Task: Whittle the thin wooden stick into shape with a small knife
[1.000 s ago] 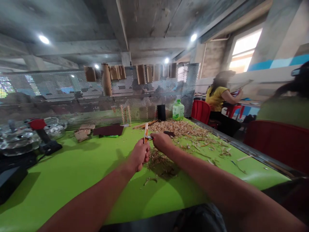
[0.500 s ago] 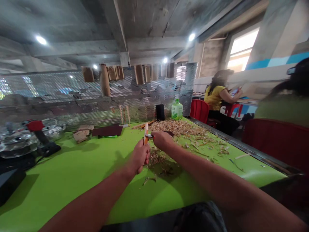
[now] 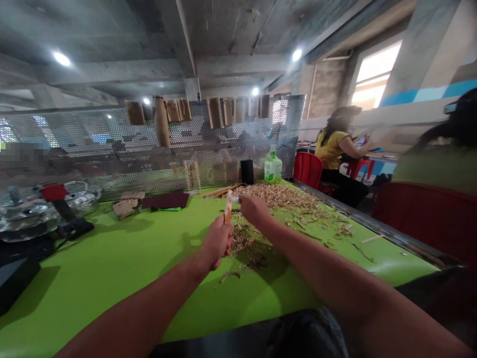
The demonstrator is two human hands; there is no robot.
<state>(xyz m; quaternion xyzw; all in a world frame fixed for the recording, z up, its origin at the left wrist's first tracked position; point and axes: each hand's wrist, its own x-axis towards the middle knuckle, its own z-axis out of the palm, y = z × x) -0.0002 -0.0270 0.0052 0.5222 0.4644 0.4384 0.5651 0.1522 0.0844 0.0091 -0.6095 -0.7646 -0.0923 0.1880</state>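
Note:
In the head view, my left hand [image 3: 219, 241] is wrapped round the lower part of a wooden stick [image 3: 228, 211], which stands nearly upright with a pale upper end. My right hand [image 3: 255, 211] is closed on a carving knife [image 3: 235, 199]; its blade meets the stick near the top and is blurred by motion. The knife's handle is hidden in my fist. Below and behind both hands lie curly wood shavings [image 3: 279, 196] on the green tabletop [image 3: 141, 263].
A green-labelled bottle [image 3: 273, 168] and a black block [image 3: 247, 172] stand at the back before a perforated metal screen [image 3: 219, 144]. Twisted sticks [image 3: 197, 175] stand left of them. A red-and-black power tool [image 3: 59, 206] and metal kettles [image 3: 28, 221] are at left. People sit at right.
The knife in my right hand has moved up and slightly away along the stick, toward its top end. My left hand has stayed nearly in place, still gripping the stick.

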